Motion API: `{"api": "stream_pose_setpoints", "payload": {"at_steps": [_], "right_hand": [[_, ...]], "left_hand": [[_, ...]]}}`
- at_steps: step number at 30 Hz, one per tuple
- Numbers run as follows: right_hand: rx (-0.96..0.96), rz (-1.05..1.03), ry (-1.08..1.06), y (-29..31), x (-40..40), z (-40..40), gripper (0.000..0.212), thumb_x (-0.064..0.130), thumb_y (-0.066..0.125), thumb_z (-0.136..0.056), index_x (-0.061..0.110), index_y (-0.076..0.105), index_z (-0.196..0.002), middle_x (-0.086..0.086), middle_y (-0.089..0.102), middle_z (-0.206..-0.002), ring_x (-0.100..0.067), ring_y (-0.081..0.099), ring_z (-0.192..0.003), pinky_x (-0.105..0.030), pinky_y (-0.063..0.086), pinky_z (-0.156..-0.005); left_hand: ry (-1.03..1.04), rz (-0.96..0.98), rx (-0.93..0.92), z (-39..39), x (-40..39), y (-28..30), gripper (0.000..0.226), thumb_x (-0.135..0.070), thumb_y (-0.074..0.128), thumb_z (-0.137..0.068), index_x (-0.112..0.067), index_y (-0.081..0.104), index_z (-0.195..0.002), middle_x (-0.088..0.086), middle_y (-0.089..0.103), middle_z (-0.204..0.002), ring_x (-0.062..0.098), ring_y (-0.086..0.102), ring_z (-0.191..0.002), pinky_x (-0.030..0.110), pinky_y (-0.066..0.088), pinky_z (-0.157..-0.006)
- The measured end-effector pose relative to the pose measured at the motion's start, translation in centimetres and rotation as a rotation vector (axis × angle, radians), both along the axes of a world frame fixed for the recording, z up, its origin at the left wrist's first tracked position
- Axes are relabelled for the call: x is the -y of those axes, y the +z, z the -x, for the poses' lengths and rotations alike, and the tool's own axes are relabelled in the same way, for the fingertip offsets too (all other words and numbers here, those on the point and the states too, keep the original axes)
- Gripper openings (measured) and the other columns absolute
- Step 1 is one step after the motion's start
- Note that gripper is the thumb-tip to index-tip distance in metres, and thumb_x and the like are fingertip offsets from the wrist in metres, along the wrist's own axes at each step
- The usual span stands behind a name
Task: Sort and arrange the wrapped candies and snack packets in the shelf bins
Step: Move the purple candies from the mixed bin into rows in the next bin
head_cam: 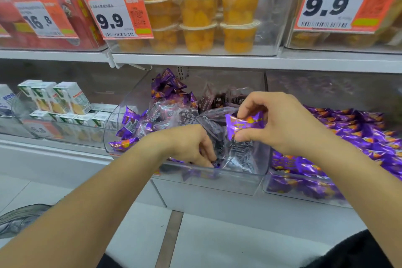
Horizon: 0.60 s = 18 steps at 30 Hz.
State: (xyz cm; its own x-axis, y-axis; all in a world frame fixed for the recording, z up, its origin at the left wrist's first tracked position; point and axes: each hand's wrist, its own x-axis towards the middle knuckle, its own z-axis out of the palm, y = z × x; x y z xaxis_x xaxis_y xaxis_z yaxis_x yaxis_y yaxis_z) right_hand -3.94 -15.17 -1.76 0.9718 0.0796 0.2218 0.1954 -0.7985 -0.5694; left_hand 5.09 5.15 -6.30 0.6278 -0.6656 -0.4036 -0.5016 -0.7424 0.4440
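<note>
The right hand (276, 122) pinches one purple candy packet (244, 125) between thumb and fingers, held above the middle clear bin (239, 185) on the lower shelf. The left hand (191, 146) reaches down into that bin's front, fingers curled among the wrappers; whether it grasps one I cannot tell. The bin holds a mix: many purple candies (167, 87) heaped with translucent snack packets (241, 152) and about three dark packets (217, 100) at the back. One neighbouring bin to the right is heaped with purple candies (348, 132) alone, too many to count. Above, three price tags show; two read 9.9 (109, 20).
</note>
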Motion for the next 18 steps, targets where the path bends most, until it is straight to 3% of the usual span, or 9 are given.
{"api": "stream_pose_setpoints", "payload": {"at_steps": [2, 5, 8, 12, 14, 17, 18], "right_hand": [[0.000, 0.012, -0.007, -0.3, 0.5, -0.2, 0.038, 0.036, 0.095, -0.057, 0.030, 0.069, -0.084, 0.019, 0.064, -0.081, 0.016, 0.054, -0.071, -0.002, 0.036, -0.065], [-0.023, 0.038, 0.011, -0.7, 0.9, -0.4, 0.036, 0.039, 0.094, -0.059, 0.033, 0.068, -0.084, 0.020, 0.063, -0.079, 0.016, 0.054, -0.069, -0.003, 0.037, -0.064], [-0.014, 0.015, 0.049, -0.8, 1.0, -0.5, 0.035, 0.036, 0.093, -0.062, 0.030, 0.068, -0.086, 0.021, 0.063, -0.078, 0.017, 0.053, -0.071, -0.005, 0.037, -0.064], [0.074, -0.055, -0.003, -0.8, 0.6, -0.3, 0.035, 0.038, 0.090, -0.066, 0.032, 0.060, -0.084, 0.018, 0.064, -0.084, 0.008, 0.057, -0.085, -0.010, 0.042, -0.072], [0.103, -0.125, -0.039, -0.6, 0.5, -0.1, 0.037, 0.034, 0.090, -0.067, 0.031, 0.057, -0.083, 0.013, 0.064, -0.085, 0.003, 0.063, -0.074, -0.012, 0.047, -0.069], [0.023, -0.393, -0.027, -0.4, 0.3, 0.1, 0.036, 0.022, 0.091, -0.067, 0.022, 0.059, -0.083, 0.004, 0.067, -0.086, -0.015, 0.072, -0.058, -0.037, 0.058, -0.062], [0.008, -0.394, -0.028, -0.5, 0.3, 0.0, 0.035, 0.023, 0.091, -0.068, 0.024, 0.060, -0.083, 0.007, 0.068, -0.086, -0.012, 0.072, -0.061, -0.036, 0.058, -0.063]], "left_hand": [[-0.056, -0.110, 0.069, -0.6, 0.8, -0.4, 0.027, -0.029, 0.085, -0.074, -0.026, 0.078, -0.100, -0.011, 0.076, -0.092, 0.002, 0.069, -0.082, 0.020, 0.054, -0.075], [-0.068, -0.091, 0.077, -0.7, 1.0, -0.7, 0.019, -0.024, 0.085, -0.073, -0.022, 0.078, -0.091, -0.010, 0.074, -0.076, 0.005, 0.066, -0.066, 0.020, 0.049, -0.063], [0.039, 0.106, -0.085, -0.2, 0.2, 0.5, 0.020, -0.019, 0.084, -0.077, -0.011, 0.076, -0.094, -0.007, 0.069, -0.063, 0.008, 0.058, -0.050, 0.016, 0.043, -0.054], [0.243, 0.450, -0.218, 0.7, -1.3, 1.7, 0.016, -0.019, 0.074, -0.086, -0.008, 0.073, -0.099, 0.006, 0.070, -0.076, 0.019, 0.057, -0.063, 0.027, 0.047, -0.060], [0.330, 0.595, -0.226, 1.6, -1.5, 1.6, 0.016, -0.016, 0.068, -0.091, -0.006, 0.070, -0.103, 0.003, 0.067, -0.078, 0.015, 0.057, -0.068, 0.022, 0.049, -0.061], [0.429, 0.732, -0.184, 2.8, -1.4, 0.8, 0.013, -0.015, 0.062, -0.095, -0.007, 0.067, -0.103, -0.007, 0.065, -0.075, 0.007, 0.055, -0.067, 0.016, 0.048, -0.063], [0.477, 0.766, -0.139, 3.1, -1.3, 0.6, 0.013, -0.018, 0.060, -0.096, -0.009, 0.067, -0.103, -0.010, 0.065, -0.073, 0.005, 0.056, -0.065, 0.014, 0.047, -0.063]]}}
